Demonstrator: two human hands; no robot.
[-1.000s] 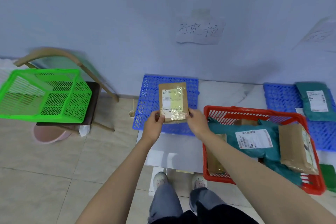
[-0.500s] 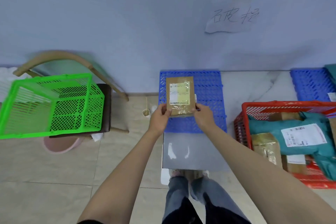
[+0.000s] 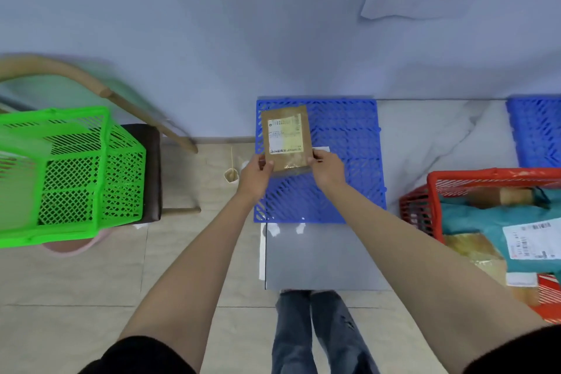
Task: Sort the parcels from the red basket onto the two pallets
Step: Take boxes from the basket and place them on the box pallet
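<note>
Brown parcel (image 3: pixel 287 138) pinched at its lower corners by left hand (image 3: pixel 255 174) and right hand (image 3: pixel 328 168), over blue pallet (image 3: pixel 343 143).

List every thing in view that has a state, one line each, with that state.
brown parcel: held over the near blue pallet, label up
left hand: grips the parcel's lower left corner
right hand: grips its lower right corner
near blue pallet: flat on the floor, a white slip on it
far blue pallet: partly in view
red basket: holds teal and brown parcels
green basket: tipped on the chair
</note>
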